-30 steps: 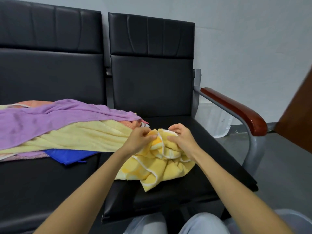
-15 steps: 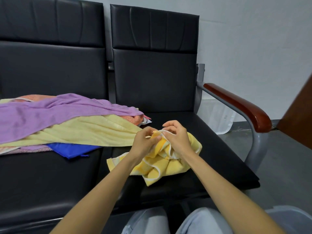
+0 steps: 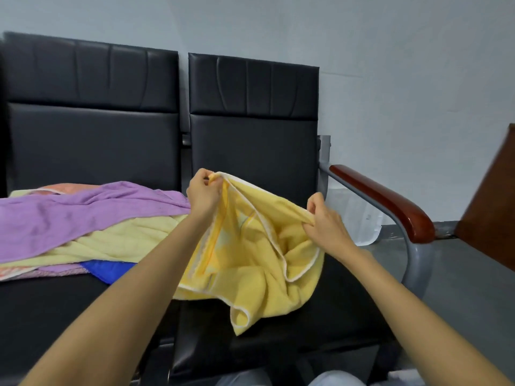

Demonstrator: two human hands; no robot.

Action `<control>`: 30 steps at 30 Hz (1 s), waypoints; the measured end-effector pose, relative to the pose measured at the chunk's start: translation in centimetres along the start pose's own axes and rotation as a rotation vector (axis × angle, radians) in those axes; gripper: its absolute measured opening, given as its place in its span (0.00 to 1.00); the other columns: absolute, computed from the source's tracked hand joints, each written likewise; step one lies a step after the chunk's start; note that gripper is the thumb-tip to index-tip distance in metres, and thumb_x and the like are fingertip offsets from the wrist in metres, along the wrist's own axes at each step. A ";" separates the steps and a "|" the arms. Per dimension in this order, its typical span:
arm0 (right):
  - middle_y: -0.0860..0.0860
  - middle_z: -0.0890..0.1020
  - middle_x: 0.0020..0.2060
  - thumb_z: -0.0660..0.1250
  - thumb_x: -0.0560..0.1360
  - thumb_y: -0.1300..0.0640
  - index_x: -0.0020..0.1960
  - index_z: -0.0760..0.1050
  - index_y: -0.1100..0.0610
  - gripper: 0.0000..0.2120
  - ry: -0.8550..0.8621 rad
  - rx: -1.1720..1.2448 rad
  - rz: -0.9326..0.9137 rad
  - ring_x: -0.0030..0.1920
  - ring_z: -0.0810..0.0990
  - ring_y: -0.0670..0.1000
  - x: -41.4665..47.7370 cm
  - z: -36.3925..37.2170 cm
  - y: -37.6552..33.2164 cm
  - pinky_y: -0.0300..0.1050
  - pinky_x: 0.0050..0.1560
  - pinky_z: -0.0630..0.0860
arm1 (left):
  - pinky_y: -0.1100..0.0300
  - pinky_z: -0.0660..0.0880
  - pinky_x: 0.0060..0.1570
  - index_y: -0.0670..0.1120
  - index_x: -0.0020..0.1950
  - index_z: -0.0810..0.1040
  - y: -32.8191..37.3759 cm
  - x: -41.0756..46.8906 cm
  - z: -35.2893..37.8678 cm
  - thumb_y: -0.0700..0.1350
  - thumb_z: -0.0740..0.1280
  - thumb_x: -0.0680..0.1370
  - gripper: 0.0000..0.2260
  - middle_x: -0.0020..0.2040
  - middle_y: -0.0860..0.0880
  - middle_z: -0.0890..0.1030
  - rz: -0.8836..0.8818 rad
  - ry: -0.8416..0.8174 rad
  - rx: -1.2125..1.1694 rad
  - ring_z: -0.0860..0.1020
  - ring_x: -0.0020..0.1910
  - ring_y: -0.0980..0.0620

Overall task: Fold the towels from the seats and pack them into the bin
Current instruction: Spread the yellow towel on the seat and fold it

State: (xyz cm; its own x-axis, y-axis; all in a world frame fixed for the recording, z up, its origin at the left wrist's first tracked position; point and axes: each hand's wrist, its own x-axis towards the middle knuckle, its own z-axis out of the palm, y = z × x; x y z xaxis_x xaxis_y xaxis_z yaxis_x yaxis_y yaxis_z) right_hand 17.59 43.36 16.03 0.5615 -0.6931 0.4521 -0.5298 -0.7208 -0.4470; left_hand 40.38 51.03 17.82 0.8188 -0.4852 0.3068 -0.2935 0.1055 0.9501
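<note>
A yellow towel [image 3: 250, 263] with a white hem hangs over the right black seat [image 3: 328, 324], its lower part still resting crumpled on the cushion. My left hand [image 3: 203, 192] pinches its top edge at one corner, raised above the seat. My right hand [image 3: 324, 222] grips the same edge further right and a little lower. On the left seat [image 3: 41, 307] lies a pile of towels: a purple one [image 3: 69, 215] on top, a pale yellow one [image 3: 125, 243] under it, a blue one [image 3: 107, 270] and an orange one [image 3: 69, 188] showing at the edges. The bin is not in view.
A grey metal armrest with a brown wooden pad [image 3: 387, 201] bounds the right seat. A brown wooden panel [image 3: 493, 207] stands at the far right. A translucent plastic container [image 3: 359, 221] sits on the floor behind the armrest. My knees [image 3: 334, 380] are at the bottom edge.
Both hands have lifted the yellow towel off the seat and moved apart along its top edge, so it has opened from a crumpled heap. The view has tilted upward.
</note>
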 end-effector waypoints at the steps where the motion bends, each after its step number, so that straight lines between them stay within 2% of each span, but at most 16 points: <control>1: 0.48 0.69 0.38 0.61 0.76 0.63 0.47 0.60 0.52 0.11 -0.004 -0.056 -0.102 0.34 0.73 0.51 -0.1 -0.5 0.2 0.45 0.32 0.70 | 0.58 0.68 0.36 0.45 0.40 0.72 0.4 0.4 -0.2 0.41 0.62 0.76 0.04 0.34 0.49 0.72 0.005 0.009 0.031 0.70 0.36 0.50; 3: 0.48 0.67 0.44 0.60 0.75 0.67 0.48 0.59 0.49 0.15 -0.004 -0.239 -0.313 0.35 0.69 0.51 -0.1 -1.3 0.4 0.41 0.30 0.64 | 0.58 0.68 0.34 0.44 0.43 0.73 1.2 1.1 -0.7 0.40 0.61 0.76 0.03 0.35 0.49 0.72 -0.009 0.032 0.057 0.70 0.36 0.50; 5: 0.50 0.67 0.53 0.62 0.73 0.68 0.50 0.64 0.52 0.14 -0.053 -0.440 -0.452 0.42 0.69 0.50 0.3 -1.8 0.8 0.38 0.32 0.63 | 0.59 0.67 0.32 0.44 0.43 0.72 1.8 1.7 -1.1 0.39 0.60 0.76 0.03 0.34 0.50 0.71 -0.021 0.052 0.062 0.69 0.36 0.50; 8: 0.51 0.65 0.60 0.62 0.73 0.66 0.49 0.71 0.56 0.08 -0.208 -0.623 -0.405 0.53 0.68 0.53 0.7 -2.7 1.6 0.43 0.41 0.69 | 0.56 0.70 0.38 0.44 0.42 0.72 2.7 2.5 -2.0 0.39 0.60 0.76 0.04 0.38 0.48 0.73 -0.013 0.081 0.087 0.71 0.39 0.48; 10: 0.50 0.69 0.55 0.61 0.75 0.64 0.47 0.76 0.54 0.08 -0.288 -0.665 -0.309 0.52 0.69 0.54 0.9 -3.6 2.2 0.46 0.47 0.72 | 0.56 0.70 0.40 0.45 0.41 0.72 3.1 2.9 -2.6 0.38 0.60 0.77 0.05 0.42 0.46 0.74 -0.009 0.101 0.106 0.71 0.41 0.48; 11: 0.49 0.71 0.48 0.60 0.75 0.63 0.43 0.76 0.53 0.08 -0.314 -0.711 -0.285 0.49 0.70 0.53 1.1 -4.1 2.3 0.47 0.47 0.72 | 0.56 0.70 0.40 0.45 0.42 0.72 3.3 3.0 -2.8 0.38 0.60 0.77 0.05 0.43 0.46 0.74 -0.001 0.108 0.115 0.71 0.41 0.48; 13: 0.47 0.67 0.34 0.58 0.74 0.61 0.33 0.70 0.52 0.12 -0.377 -0.782 -0.217 0.40 0.69 0.51 1.3 -5.2 2.3 0.43 0.37 0.68 | 0.56 0.70 0.41 0.44 0.44 0.73 3.6 3.2 -3.0 0.38 0.60 0.78 0.05 0.43 0.46 0.74 0.006 0.116 0.130 0.71 0.42 0.48; 15: 0.48 0.63 0.29 0.57 0.74 0.57 0.29 0.61 0.54 0.15 -0.388 -0.757 -0.153 0.32 0.64 0.49 1.3 -6.3 2.0 0.42 0.33 0.61 | 0.56 0.70 0.42 0.44 0.44 0.73 3.6 3.3 -3.2 0.38 0.60 0.78 0.05 0.41 0.47 0.73 -0.009 0.136 0.133 0.71 0.42 0.48; 17: 0.49 0.63 0.27 0.58 0.73 0.49 0.28 0.58 0.55 0.19 -0.321 -0.778 -0.137 0.29 0.62 0.48 1.1 -7.4 1.7 0.42 0.33 0.59 | 0.54 0.71 0.43 0.44 0.44 0.73 3.5 3.5 -3.4 0.38 0.60 0.78 0.04 0.40 0.48 0.73 -0.031 0.151 0.132 0.72 0.42 0.47; 20: 0.48 0.68 0.30 0.60 0.74 0.40 0.28 0.62 0.54 0.24 -0.185 -0.912 -0.129 0.34 0.69 0.49 1.6 -8.2 0.9 0.44 0.45 0.66 | 0.54 0.72 0.42 0.44 0.44 0.73 3.6 3.3 -3.3 0.39 0.60 0.78 0.05 0.40 0.48 0.73 -0.031 0.136 0.138 0.71 0.40 0.48; 21: 0.48 0.70 0.30 0.61 0.74 0.41 0.28 0.64 0.55 0.23 -0.098 -0.947 -0.193 0.34 0.71 0.50 1.8 -8.1 0.7 0.45 0.45 0.68 | 0.56 0.70 0.39 0.44 0.43 0.72 3.7 3.2 -3.1 0.38 0.60 0.78 0.05 0.38 0.49 0.72 -0.028 0.137 0.134 0.70 0.39 0.49; 23: 0.51 0.73 0.27 0.65 0.73 0.51 0.28 0.70 0.58 0.17 0.138 -0.901 -0.456 0.30 0.73 0.52 2.2 -8.1 1.2 0.47 0.36 0.73 | 0.58 0.68 0.35 0.44 0.42 0.71 3.9 3.2 -3.1 0.37 0.58 0.78 0.06 0.35 0.51 0.70 -0.027 0.154 0.122 0.69 0.38 0.49; 25: 0.55 0.76 0.31 0.61 0.71 0.56 0.31 0.76 0.62 0.14 0.324 -0.719 -0.636 0.31 0.75 0.54 2.3 -8.6 2.4 0.46 0.32 0.75 | 0.59 0.66 0.34 0.44 0.42 0.70 3.9 3.7 -3.7 0.37 0.58 0.78 0.06 0.35 0.51 0.69 -0.032 0.176 0.121 0.69 0.39 0.49; 28: 0.57 0.78 0.42 0.65 0.71 0.61 0.39 0.80 0.65 0.08 0.417 -0.445 -0.605 0.42 0.73 0.54 2.1 -8.9 2.9 0.47 0.39 0.76 | 0.58 0.66 0.33 0.45 0.40 0.69 3.8 4.3 -4.3 0.37 0.58 0.78 0.07 0.35 0.51 0.69 -0.058 0.199 0.140 0.69 0.40 0.48; 30: 0.51 0.77 0.45 0.68 0.71 0.64 0.39 0.82 0.63 0.05 0.322 -0.275 -0.516 0.45 0.69 0.50 2.0 -8.5 2.1 0.43 0.45 0.72 | 0.56 0.68 0.37 0.44 0.41 0.69 3.5 4.3 -4.4 0.37 0.58 0.78 0.07 0.36 0.50 0.69 -0.083 0.212 0.141 0.70 0.42 0.47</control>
State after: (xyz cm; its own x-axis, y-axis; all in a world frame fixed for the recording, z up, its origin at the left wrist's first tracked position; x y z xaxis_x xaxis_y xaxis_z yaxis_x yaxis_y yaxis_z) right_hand 12.16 40.37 22.54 0.5913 -0.1961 0.7822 -0.4103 -0.9082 0.0825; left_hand 45.10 53.12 22.71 0.9236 -0.2927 0.2475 -0.2751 -0.0565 0.9598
